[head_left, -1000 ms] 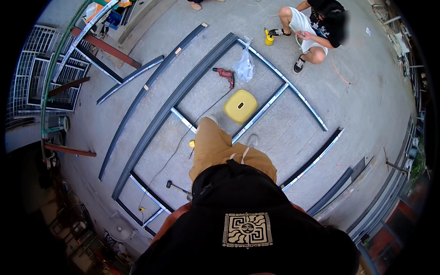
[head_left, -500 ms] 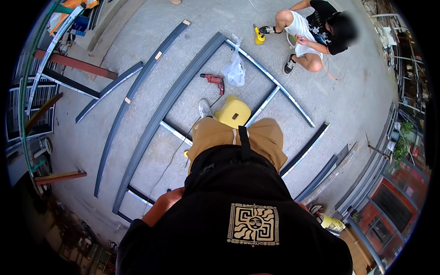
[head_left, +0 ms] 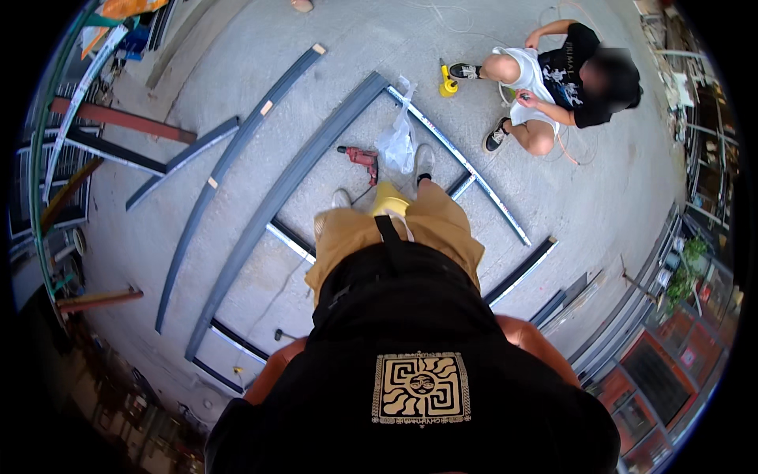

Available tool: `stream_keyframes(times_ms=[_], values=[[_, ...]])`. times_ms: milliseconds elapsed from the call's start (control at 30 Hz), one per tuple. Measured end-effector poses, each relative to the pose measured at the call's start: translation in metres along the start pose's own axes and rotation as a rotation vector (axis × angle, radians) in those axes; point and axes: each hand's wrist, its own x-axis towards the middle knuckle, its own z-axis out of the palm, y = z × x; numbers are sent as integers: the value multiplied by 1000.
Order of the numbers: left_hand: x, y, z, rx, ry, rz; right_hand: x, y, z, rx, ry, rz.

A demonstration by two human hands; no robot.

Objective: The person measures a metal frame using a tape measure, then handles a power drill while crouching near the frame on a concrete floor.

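Observation:
Neither of my hands shows. My left forearm (head_left: 272,367) and right forearm (head_left: 538,341) are only partly in view beside my black shirt, and the hands are out of sight behind my body. Between my legs stands a yellow plastic stool (head_left: 389,199), mostly covered by my tan shorts. A red power drill (head_left: 361,163) lies on the concrete ahead of my feet, beside a crumpled clear plastic bag (head_left: 397,146). Around me on the floor lies a frame of dark metal bars, with a long grey bar (head_left: 292,178) on the left and a thinner bar (head_left: 454,158) on the right.
A co-worker (head_left: 564,83) squats at the far right, near a yellow bottle (head_left: 448,85) with a spout. Another long curved-looking bar (head_left: 207,197) and a short bar (head_left: 521,271) lie outside the frame. A black hammer-like tool (head_left: 286,336) lies left of me. Metal racks line both sides.
My view has shifted, and the stool is now mostly hidden by my shorts. My right shoe has come into view near the bag. The co-worker has raised one arm toward their side.

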Motion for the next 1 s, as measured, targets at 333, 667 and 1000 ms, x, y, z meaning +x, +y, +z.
stream_keyframes(times_ms=[333, 667, 1000], values=[[94, -74, 100, 75, 116, 32, -20, -112, -168, -699, -397, 91], [131, 222, 9, 694, 818, 33, 100, -250, -182, -698, 714, -426], [161, 302, 18, 1090, 532, -168, 129, -307, -106, -1230, 255, -240]])
